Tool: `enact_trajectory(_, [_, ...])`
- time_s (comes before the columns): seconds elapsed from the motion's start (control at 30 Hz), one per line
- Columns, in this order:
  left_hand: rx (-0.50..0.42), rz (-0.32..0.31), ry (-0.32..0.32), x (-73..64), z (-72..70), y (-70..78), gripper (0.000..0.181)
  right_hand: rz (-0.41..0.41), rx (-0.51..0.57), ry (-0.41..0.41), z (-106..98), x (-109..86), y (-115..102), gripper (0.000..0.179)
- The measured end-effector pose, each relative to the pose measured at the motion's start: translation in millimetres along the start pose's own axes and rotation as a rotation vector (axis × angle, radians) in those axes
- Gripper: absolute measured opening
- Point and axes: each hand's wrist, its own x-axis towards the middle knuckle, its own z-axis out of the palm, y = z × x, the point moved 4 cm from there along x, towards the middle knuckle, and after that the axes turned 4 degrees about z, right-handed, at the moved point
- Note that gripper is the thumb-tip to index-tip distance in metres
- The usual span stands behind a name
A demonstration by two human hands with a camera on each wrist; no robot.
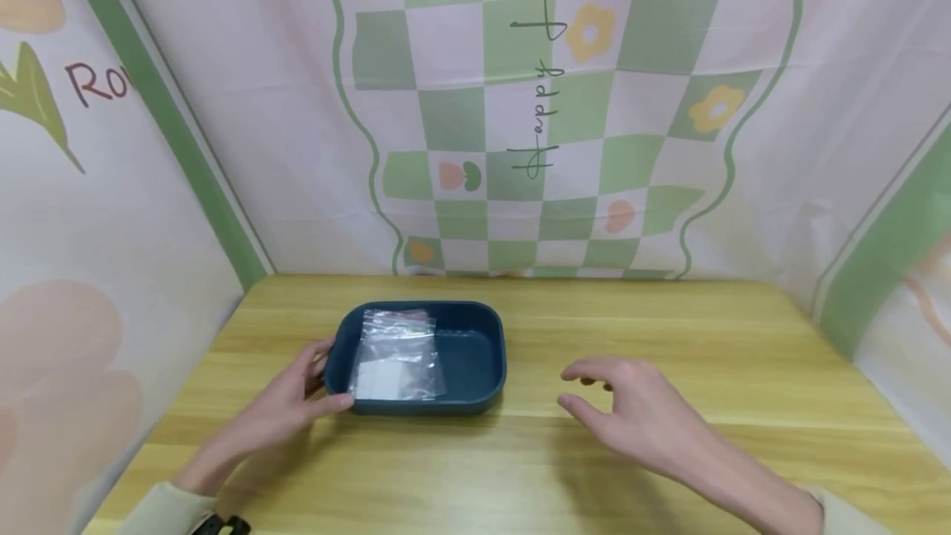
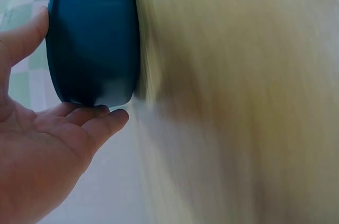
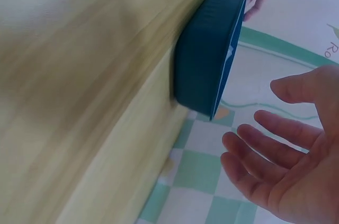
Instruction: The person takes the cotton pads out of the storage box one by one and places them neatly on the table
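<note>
A dark blue rectangular plastic basin (image 1: 468,362) with rounded corners sits on the table. My left hand (image 1: 286,403) holds its left end, the thumb at the near rim and the fingers around the end wall. The left wrist view shows the thumb at the rim and the fingertips (image 2: 117,118) low against the outer wall. Inside the basin's left half lie clear zip-top plastic bags (image 1: 397,357), with a white patch showing in them. To the right of the basin, my right hand (image 1: 639,411) hovers over the table, fingers loosely bent, with nothing in it.
The wood-grain table (image 1: 706,337) has rounded back corners. Behind it hangs a printed cloth (image 1: 513,106) with green and white checks, and more cloth closes in both sides. A dark wristband (image 1: 223,525) shows at the left sleeve.
</note>
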Motion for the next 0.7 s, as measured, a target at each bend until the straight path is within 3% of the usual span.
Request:
enact_trajectory(0.37, [-0.128, 0.013, -0.027, -0.6, 4.0, 1.1, 0.091, 0.058, 0.251, -0.124, 14.9, 54.8, -24.6, 0.010])
enact_trajectory(0.5, [-0.202, 0.007, -0.044, -2.3, 3.8, -2.6, 0.080, 0.036, 0.285, -0.193, 24.5, 84.8, -34.8, 0.013])
enact_trajectory(0.7, [-0.281, 0.028, -0.034, -1.3, 5.9, -5.8, 0.084, -0.002, 0.306, -0.313, 52.9, 124.5, -45.8, 0.025])
